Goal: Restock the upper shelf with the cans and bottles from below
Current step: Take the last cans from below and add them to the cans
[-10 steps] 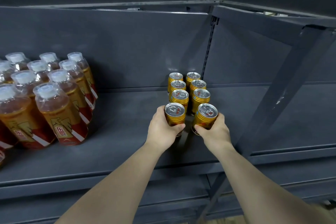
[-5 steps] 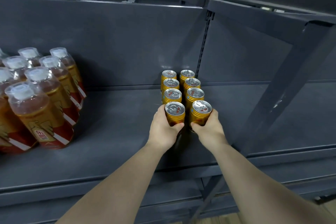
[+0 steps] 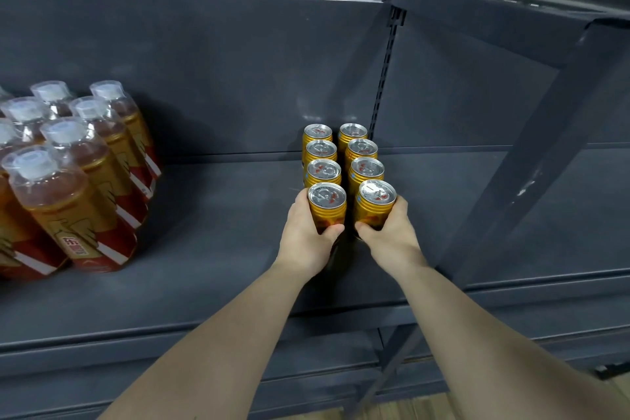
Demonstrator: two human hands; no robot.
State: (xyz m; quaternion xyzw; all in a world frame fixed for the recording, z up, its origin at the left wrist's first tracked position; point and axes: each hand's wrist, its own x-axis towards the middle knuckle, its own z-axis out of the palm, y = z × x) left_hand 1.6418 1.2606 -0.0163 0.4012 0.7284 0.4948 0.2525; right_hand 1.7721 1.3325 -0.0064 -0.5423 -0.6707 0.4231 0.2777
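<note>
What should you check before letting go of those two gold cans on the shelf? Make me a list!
1. Left hand grips the left front can: ok.
2. Right hand grips the right front can: ok.
3. Both front cans line up with the two rows of cans behind them: ok.
4. Can bottoms sit flat on the shelf: cannot tell, the hands hide them.
5. Bare shelf between the cans and the bottles for more stock: ok.

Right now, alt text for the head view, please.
The left hand grips a gold can and the right hand its neighbour, at the front of two rows of cans on a grey shelf. Capped bottles stand left.
</note>
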